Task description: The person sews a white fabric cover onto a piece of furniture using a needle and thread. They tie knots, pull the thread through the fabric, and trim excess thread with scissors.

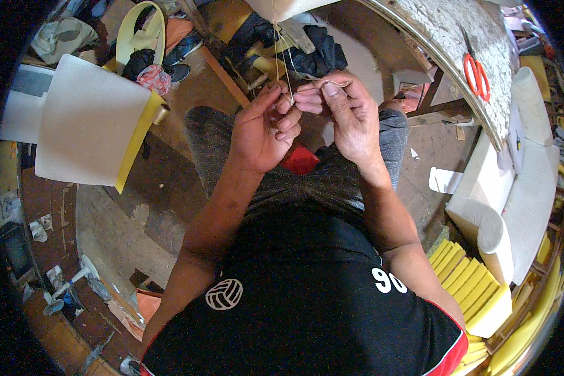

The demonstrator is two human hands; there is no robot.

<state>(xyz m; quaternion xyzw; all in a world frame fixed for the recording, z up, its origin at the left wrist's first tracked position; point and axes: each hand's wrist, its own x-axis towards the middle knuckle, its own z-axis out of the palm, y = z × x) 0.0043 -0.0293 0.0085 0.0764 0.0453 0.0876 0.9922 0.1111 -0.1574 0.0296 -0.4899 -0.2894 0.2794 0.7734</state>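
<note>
A pale thin thread runs down from the top of the view, beside a white padded piece, to my hands. My left hand is closed, its fingers bent and pinching the strands near a small pale knot or loop. Close beside it, my right hand is closed too, with thumb and forefinger pressed on the thread; a loose bit curves over the fingertips. The fingertips of both hands nearly meet above my lap. Whether a needle is among the fingers is too small to tell.
Red-handled scissors lie on a worn board at the upper right. A white panel with a yellow edge stands left, a thread spool at its edge. Yellow foam pieces are stacked lower right, near a white upholstered seat. Something red sits between my legs.
</note>
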